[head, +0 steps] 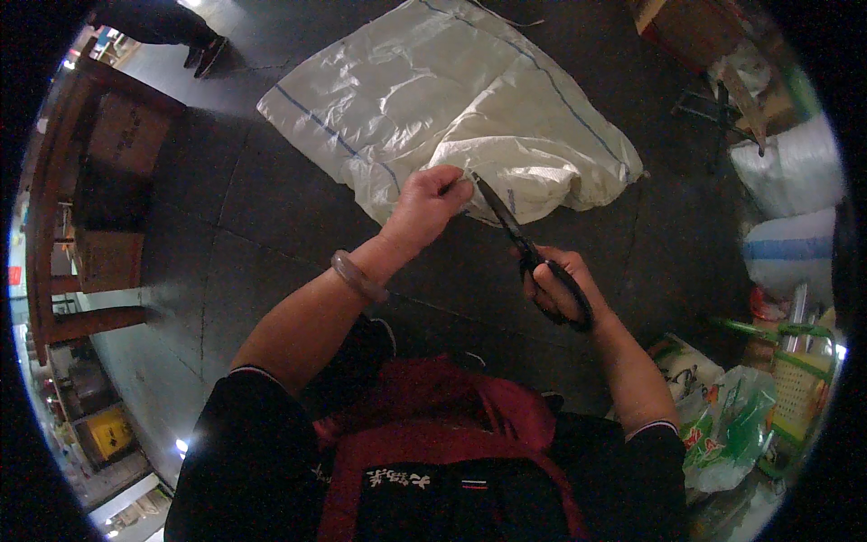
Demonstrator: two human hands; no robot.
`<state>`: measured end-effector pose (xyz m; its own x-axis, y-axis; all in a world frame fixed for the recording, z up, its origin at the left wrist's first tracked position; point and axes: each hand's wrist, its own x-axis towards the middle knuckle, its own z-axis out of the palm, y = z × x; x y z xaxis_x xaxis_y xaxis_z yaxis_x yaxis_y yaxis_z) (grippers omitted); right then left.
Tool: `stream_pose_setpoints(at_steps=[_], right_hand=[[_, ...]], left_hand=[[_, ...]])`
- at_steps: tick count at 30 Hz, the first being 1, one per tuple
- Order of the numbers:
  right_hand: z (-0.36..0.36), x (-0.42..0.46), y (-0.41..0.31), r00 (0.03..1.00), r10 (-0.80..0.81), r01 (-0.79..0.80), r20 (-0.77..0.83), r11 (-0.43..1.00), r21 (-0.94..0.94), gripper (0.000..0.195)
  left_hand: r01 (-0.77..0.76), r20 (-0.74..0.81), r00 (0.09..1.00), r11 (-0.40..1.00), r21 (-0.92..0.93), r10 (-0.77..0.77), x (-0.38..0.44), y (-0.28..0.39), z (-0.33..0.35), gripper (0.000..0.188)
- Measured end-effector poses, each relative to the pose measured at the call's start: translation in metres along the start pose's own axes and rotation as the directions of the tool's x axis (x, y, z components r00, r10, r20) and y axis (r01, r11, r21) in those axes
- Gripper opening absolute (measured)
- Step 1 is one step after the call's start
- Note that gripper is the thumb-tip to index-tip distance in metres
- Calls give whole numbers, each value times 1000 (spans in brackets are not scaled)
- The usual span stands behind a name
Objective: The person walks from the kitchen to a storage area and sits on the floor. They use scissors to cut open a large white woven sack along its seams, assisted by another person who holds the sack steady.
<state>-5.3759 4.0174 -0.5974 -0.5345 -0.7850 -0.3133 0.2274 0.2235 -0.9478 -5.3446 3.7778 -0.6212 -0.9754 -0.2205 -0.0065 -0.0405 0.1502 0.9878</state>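
Observation:
A large white woven plastic sack (399, 88) with blue stripes lies on the dark tiled floor before me. At the sack's near edge, my left hand (430, 200) pinches a small whitish strand or bit of its material between thumb and fingers. My right hand (559, 284) grips a pair of black-handled scissors (504, 217). Their blades point up and left, with the tips right beside my left fingertips. Whether the blades touch the strand is hard to tell. A bangle circles my left wrist.
Cardboard boxes (129, 132) sit in a wooden rack on the left. On the right stand wrapped white bundles (789, 169), a green-framed folding chair (802, 386) and a plastic bag (731, 433). Another person's shoe (211, 57) shows at the upper left.

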Motion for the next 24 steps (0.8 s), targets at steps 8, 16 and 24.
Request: stream_pose_setpoints(at_steps=[8,16,24], right_hand=[[1,-2,0,1000,25,-25,15,1000,6,61],[3,4,-1,999,7,-8,34,1000,31,44],[2,13,11,997,-69,72,-23,988,137,43]], left_hand=[[25,8,1000,998,-52,-25,2,-5,0,17],[34,52,998,996,85,-38,-1,-1,2,20],[-113,199,978,962,247,64,-8,1,12,12]])
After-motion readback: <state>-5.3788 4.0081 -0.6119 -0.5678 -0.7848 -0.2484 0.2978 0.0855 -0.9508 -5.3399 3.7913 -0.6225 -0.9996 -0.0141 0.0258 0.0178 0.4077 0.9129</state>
